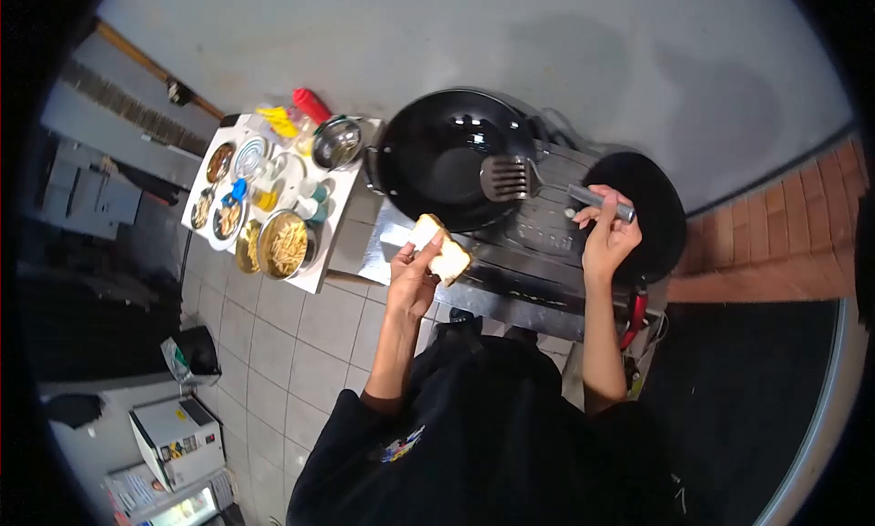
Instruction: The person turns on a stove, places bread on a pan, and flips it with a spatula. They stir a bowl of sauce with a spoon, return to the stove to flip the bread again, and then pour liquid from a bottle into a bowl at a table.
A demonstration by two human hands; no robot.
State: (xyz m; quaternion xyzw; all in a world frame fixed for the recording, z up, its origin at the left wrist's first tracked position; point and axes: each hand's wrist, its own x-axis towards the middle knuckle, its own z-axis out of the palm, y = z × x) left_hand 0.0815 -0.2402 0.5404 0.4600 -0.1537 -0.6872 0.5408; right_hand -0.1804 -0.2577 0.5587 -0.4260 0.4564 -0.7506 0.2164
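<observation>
My left hand (413, 278) holds a pale slice of bread (450, 262) with browned edges, fingers closed on its left side. The bread is in the air, just in front of the near rim of a large black wok (447, 157). In my right hand (611, 242) is the grey handle of a slotted turner (507, 179). Its metal head hangs over the right part of the wok, slots facing up. Below and beside my right hand lies a dark round pan (649, 207) with a red handle (635, 321).
The wok and pan stand on a metal stove (547, 230) against a grey wall. To the left, a white table (314, 275) carries a bowl of fries (288, 245), a metal bowl (337, 144), a red bottle (312, 105) and several plates. A brick ledge (756, 243) is at right.
</observation>
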